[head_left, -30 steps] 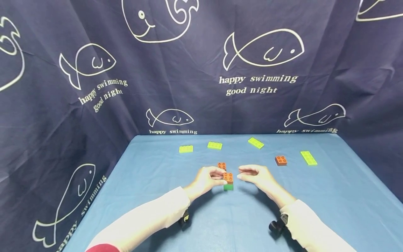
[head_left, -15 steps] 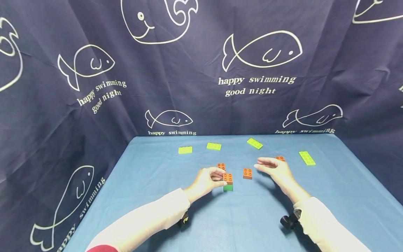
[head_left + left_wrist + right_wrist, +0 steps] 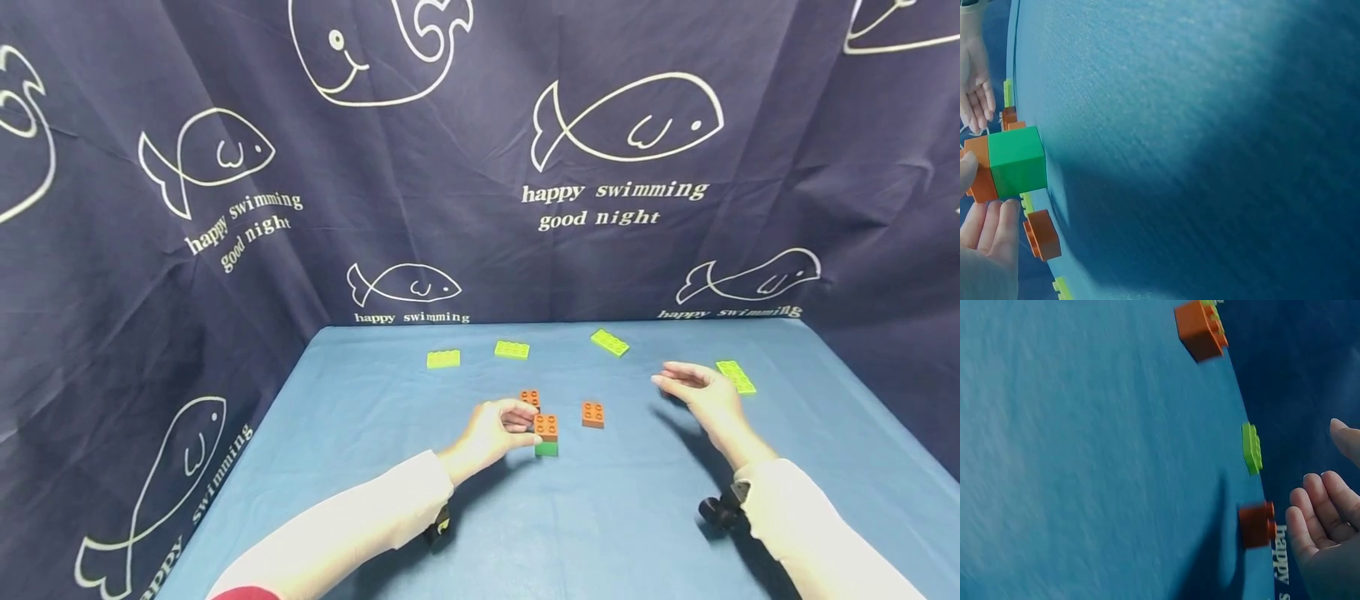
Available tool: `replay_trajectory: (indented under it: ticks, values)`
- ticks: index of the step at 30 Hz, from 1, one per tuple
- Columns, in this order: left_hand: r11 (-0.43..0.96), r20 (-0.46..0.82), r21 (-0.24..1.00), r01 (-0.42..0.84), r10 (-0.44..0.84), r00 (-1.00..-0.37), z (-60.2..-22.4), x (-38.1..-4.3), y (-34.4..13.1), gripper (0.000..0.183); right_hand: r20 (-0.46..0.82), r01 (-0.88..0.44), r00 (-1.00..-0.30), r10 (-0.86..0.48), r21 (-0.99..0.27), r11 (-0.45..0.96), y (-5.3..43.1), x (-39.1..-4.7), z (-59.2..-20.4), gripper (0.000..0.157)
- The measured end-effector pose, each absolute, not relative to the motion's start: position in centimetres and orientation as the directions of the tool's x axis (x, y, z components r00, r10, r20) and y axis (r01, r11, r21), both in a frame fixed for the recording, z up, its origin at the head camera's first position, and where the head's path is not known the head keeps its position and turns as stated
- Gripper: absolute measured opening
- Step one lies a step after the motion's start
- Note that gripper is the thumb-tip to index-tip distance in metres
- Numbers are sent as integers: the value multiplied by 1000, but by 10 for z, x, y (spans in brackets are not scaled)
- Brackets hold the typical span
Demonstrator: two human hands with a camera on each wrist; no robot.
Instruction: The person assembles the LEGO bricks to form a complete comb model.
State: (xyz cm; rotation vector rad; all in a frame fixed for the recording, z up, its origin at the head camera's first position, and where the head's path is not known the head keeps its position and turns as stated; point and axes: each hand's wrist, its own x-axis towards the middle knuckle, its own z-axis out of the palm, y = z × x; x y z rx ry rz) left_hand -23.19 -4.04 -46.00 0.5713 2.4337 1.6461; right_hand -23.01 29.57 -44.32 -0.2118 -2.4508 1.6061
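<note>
My left hand point(image 3: 491, 435) pinches an orange toy building brick point(image 3: 546, 426) between thumb and fingers. Under that brick sits a green block point(image 3: 547, 448), its smooth sides plain in the left wrist view. Behind the left fingers, another orange brick point(image 3: 529, 398) is partly hidden. A separate orange brick point(image 3: 592, 415) rests on the table just right of the stack. My right hand point(image 3: 705, 400) holds nothing; its fingers are loosely bent with the thumb apart. One more orange brick point(image 3: 1257, 525) lies close by it in the right wrist view, hidden by that hand in the head view.
Flat lime green plates lie along the back of the blue-covered table point(image 3: 480, 533): one at left point(image 3: 443, 359), one nearer the middle point(image 3: 512, 350), one right of centre point(image 3: 610, 342). Another lime plate point(image 3: 738, 379) sits behind the right hand. A dark fish-print curtain point(image 3: 480, 208) hangs behind.
My right hand has moved away from the stack, rightward to the far orange brick, uncovering the orange brick beside the stack. My left hand keeps its hold in the same place.
</note>
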Motion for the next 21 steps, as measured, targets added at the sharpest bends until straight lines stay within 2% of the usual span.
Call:
replay_trajectory:
  ticks: [8, 14, 21]
  values:
    - [316, 81, 924, 217, 390, -917, -459, -231, -40, 31, 103, 52, -940, 325, -899, 436, 325, -237, -445, 64]
    - [286, 69, 939, 191, 386, -920, -458, -229, -39, 30, 49, 145, -921, 387, -877, 458, 347, -240, -452, 72]
    - [278, 73, 942, 189, 381, -922, -460, -228, -38, 30, -3, 232, -892, 452, -861, 452, 364, -245, -457, 72]
